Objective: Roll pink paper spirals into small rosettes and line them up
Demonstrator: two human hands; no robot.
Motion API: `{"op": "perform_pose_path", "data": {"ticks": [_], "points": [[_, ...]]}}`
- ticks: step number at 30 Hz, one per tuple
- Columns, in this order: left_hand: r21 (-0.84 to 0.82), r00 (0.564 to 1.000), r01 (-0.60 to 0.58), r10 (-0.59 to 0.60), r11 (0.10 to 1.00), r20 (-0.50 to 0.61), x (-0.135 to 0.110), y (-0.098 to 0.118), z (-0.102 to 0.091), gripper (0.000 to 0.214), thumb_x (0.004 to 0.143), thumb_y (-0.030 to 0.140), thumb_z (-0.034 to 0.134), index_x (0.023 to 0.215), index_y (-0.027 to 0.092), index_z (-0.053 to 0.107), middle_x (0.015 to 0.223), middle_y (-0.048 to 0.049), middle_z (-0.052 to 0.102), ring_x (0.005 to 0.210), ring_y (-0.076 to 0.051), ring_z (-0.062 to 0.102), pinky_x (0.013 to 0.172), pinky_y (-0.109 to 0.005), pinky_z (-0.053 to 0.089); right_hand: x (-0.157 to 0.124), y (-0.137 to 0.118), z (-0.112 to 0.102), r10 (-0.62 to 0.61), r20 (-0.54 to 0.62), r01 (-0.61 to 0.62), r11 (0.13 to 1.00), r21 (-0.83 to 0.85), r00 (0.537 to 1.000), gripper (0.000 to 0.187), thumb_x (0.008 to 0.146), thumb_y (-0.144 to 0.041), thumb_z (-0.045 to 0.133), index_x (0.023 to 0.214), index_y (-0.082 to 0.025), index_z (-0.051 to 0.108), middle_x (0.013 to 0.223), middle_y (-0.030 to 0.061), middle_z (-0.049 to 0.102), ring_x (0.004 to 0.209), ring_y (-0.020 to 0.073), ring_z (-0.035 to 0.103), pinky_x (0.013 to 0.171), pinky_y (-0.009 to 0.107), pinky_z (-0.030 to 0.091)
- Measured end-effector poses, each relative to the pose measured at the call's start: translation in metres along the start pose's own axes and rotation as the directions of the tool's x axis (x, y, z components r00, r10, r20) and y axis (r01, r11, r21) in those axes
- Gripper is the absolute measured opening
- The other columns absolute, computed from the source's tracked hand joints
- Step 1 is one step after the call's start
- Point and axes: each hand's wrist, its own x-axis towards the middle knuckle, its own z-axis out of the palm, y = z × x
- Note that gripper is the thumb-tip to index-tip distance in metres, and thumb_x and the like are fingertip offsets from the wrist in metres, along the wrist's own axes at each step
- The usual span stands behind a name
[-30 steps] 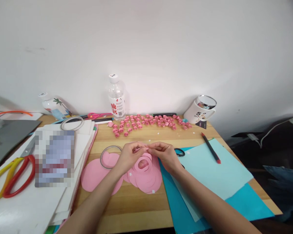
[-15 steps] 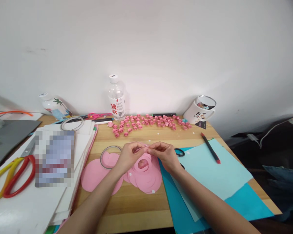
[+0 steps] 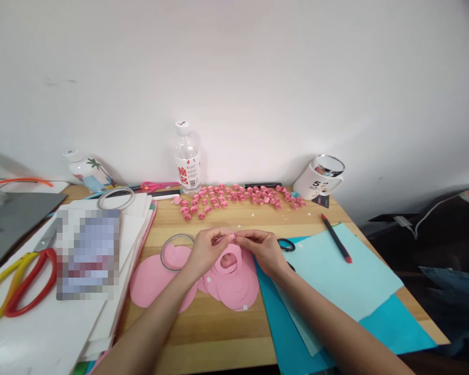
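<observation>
My left hand and my right hand meet at the middle of the wooden table, fingertips pinched together on the end of a pink paper spiral strip. The strip curls down onto a pile of pink paper discs. A clear tape roll lies just left of my left hand. Several small rolled pink paper roses are spread along the back of the table.
Light and dark blue paper sheets lie at right with a red pencil and black scissors. A water bottle, a mug, white sheets and red-yellow scissors stand around.
The hands keep working the strip end between the fingertips, almost in place; the view has shifted slightly.
</observation>
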Motion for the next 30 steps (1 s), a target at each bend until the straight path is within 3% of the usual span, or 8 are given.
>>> {"op": "perform_pose_path", "data": {"ticks": [5,16,24,30], "points": [[-0.018,1.0,-0.006,0.006,1.0,0.002,0.0003,0.0022,0.0008,0.018,0.075,0.029,0.058,0.073,0.015,0.069,0.079,-0.005,0.071,0.075,-0.018,0.064,0.069,-0.026,0.049,-0.0008,-0.0015,0.001,0.001,0.01,-0.001,1.0,0.01,1.0,0.023,0.056,-0.03,0.078,0.074,-0.017,0.073,0.078,0.0056,0.073,0.073,0.0179,0.065,0.075,0.031,0.049],[-0.051,1.0,0.016,-0.017,0.999,-0.008,0.001,-0.0024,0.0012,0.02,0.074,0.033,0.061,0.075,0.014,0.07,0.079,-0.006,0.072,0.072,-0.017,0.065,0.064,-0.025,0.05,-0.0005,-0.0021,0.0004,-0.024,-0.088,0.029,0.998,0.059,0.996,0.023,0.051,-0.026,0.081,0.068,-0.017,0.069,0.065,0.0009,0.07,0.06,0.0125,0.061,0.066,0.027,0.048],[-0.083,0.999,0.029,-0.03,0.996,-0.011,-0.0006,0.0029,0.0019,0.021,0.072,0.033,0.062,0.072,0.014,0.069,0.076,-0.0055,0.071,0.07,-0.016,0.063,0.064,-0.024,0.049,-0.0001,-0.0005,-0.0012,-0.086,-0.073,0.087,0.996,0.009,0.994,0.018,0.053,-0.027,0.08,0.062,-0.017,0.068,0.058,-0.0006,0.065,0.055,0.0104,0.056,0.06,0.025,0.046],[-0.018,0.997,0.038,-0.039,0.999,-0.072,-0.0005,0.0063,0.0003,0.019,0.073,0.031,0.06,0.07,0.014,0.068,0.071,-0.0045,0.07,0.066,-0.016,0.062,0.061,-0.023,0.048,-0.0006,0.0,-0.0001,-0.043,-0.11,0.047,0.998,0.031,0.993,0.023,0.053,-0.031,0.08,0.07,-0.018,0.071,0.067,0.0034,0.07,0.063,0.016,0.063,0.07,0.032,0.05]]}}
